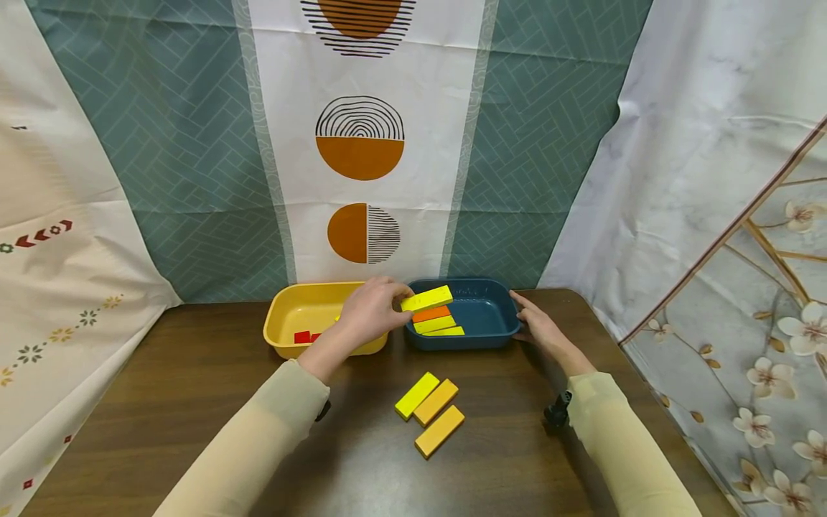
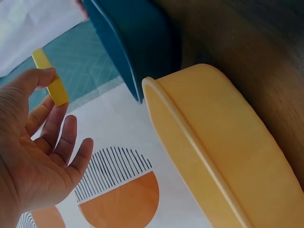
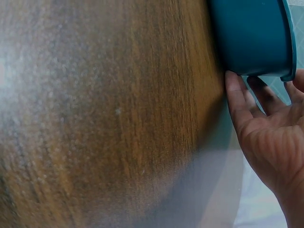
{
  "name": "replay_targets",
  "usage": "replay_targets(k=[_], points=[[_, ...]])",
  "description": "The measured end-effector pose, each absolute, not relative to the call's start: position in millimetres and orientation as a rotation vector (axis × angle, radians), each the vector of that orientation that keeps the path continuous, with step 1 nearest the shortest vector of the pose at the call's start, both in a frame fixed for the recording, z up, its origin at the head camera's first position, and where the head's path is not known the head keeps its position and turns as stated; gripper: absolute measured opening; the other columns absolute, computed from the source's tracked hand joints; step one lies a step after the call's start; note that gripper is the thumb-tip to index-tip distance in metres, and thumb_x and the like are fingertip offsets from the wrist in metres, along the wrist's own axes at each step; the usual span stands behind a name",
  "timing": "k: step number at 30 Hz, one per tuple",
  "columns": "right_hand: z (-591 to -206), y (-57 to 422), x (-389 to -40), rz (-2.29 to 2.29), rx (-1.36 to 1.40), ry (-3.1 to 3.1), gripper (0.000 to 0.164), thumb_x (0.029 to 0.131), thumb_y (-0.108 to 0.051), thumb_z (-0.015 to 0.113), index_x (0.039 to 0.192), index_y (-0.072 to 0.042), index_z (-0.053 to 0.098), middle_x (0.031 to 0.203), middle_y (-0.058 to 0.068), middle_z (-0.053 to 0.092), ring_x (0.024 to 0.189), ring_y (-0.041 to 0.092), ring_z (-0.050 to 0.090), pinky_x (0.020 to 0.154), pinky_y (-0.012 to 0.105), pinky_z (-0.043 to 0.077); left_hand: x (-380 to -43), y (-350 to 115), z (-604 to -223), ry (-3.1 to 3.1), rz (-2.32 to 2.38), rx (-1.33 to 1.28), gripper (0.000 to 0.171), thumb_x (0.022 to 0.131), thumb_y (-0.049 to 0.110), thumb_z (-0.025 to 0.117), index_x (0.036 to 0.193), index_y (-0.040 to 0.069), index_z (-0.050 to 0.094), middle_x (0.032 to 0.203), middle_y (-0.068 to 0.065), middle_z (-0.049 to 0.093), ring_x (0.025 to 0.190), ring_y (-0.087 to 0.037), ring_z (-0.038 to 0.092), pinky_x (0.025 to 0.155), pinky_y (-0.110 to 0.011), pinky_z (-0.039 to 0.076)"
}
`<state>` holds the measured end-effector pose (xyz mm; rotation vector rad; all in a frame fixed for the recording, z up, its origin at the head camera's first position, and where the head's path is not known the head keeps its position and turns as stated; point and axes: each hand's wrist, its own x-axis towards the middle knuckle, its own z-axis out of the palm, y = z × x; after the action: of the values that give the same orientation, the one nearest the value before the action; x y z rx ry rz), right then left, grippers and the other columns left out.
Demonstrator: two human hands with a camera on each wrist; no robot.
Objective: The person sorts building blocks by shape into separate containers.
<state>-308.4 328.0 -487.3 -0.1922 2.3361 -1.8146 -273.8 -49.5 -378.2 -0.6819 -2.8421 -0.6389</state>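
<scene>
My left hand (image 1: 373,309) pinches a yellow block (image 1: 428,298) between thumb and fingers, over the left side of the blue bin (image 1: 479,342). In the left wrist view the same yellow block (image 2: 51,78) sticks out past the thumb, and the other fingers spread loosely. Inside the blue bin lie an orange block (image 1: 431,314) and yellow blocks (image 1: 434,324). My right hand (image 1: 541,327) rests against the bin's right end. In the right wrist view the fingers of the right hand (image 3: 273,128) are extended, their tips at the bin's wall (image 3: 256,42).
A yellow bin (image 1: 276,337) with red blocks (image 1: 302,337) stands left of the blue one, partly behind my left hand. On the wooden table (image 1: 504,459) nearer me lie a yellow block (image 1: 416,395) and two yellow-orange blocks (image 1: 439,431). A patterned cloth (image 1: 420,143) hangs behind.
</scene>
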Motion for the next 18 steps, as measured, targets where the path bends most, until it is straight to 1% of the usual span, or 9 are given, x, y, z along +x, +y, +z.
replay_targets(k=[2,5,8,12,18], points=[[-487,327,-309,-1.821,-0.177,2.33,0.063,0.105,-0.009,0.028,0.166,-0.016,0.013,0.171,0.012,0.001,0.14,0.045,0.037,0.109,0.062,0.039,-277,-47,-380,-2.851,-0.633,-0.685,0.034,0.087,0.03,0.079,0.118,0.016,0.076,0.104,-0.002,0.065,0.096,-0.019,0.052,0.079,-0.034,0.05],[-487,327,-309,-1.831,-0.167,2.32,0.064,0.104,-0.008,0.029,0.166,-0.016,0.013,0.171,0.012,0.001,0.139,0.044,0.039,0.109,0.06,0.04,-280,-42,-382,-2.866,-0.61,-0.687,0.036,0.087,0.031,0.079,0.119,0.016,0.076,0.103,-0.002,0.065,0.095,-0.019,0.053,0.079,-0.034,0.05],[-487,327,-310,-1.844,-0.172,2.308,0.065,0.104,-0.007,0.029,0.166,-0.016,0.013,0.171,0.013,0.0,0.141,0.045,0.036,0.109,0.059,0.04,-284,-38,-385,-2.883,-0.583,-0.682,0.037,0.087,0.032,0.08,0.121,0.016,0.076,0.103,0.0,0.064,0.095,-0.019,0.053,0.08,-0.034,0.05],[-487,327,-308,-1.847,-0.188,2.302,0.065,0.104,-0.007,0.028,0.166,-0.015,0.013,0.171,0.013,-0.001,0.143,0.046,0.033,0.11,0.061,0.038,-288,-31,-386,-2.913,-0.543,-0.67,0.039,0.088,0.034,0.079,0.122,0.017,0.076,0.105,0.0,0.065,0.096,-0.019,0.053,0.083,-0.035,0.05],[-486,327,-307,-1.841,-0.202,2.316,0.065,0.104,-0.006,0.028,0.166,-0.014,0.012,0.171,0.013,0.0,0.143,0.046,0.032,0.11,0.062,0.038,-293,-22,-389,-2.935,-0.48,-0.663,0.038,0.088,0.036,0.078,0.122,0.019,0.076,0.104,0.001,0.063,0.097,-0.019,0.051,0.083,-0.033,0.048]])
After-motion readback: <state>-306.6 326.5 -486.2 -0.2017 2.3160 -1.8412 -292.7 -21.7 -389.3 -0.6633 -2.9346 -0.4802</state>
